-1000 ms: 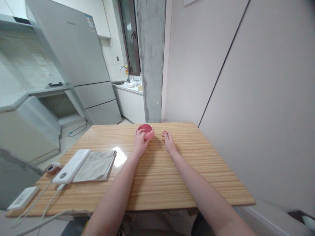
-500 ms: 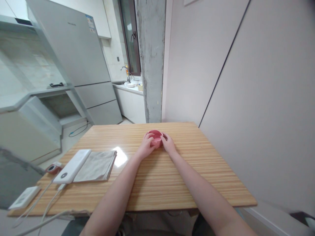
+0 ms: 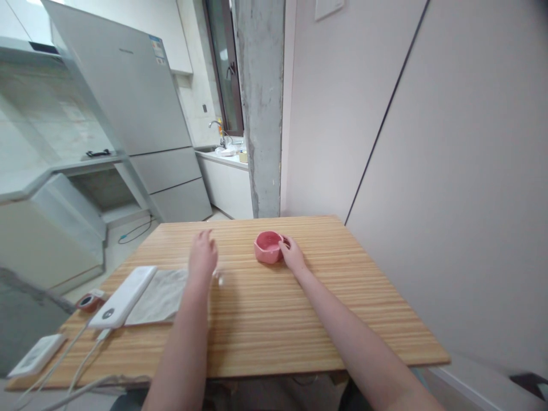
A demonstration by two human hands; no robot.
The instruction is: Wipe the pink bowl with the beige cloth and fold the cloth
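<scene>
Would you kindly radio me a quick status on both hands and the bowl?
Right hand gripping pink bowl at its right side. Left hand blurred, apart from it, near grey cloth; grip unclear. Bowl upright on wooden table, cloth apart.

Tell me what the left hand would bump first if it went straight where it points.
Nothing on the table shows ahead of the left hand; past the far edge, maybe the fridge or cupboard, but depth is unclear.
</scene>
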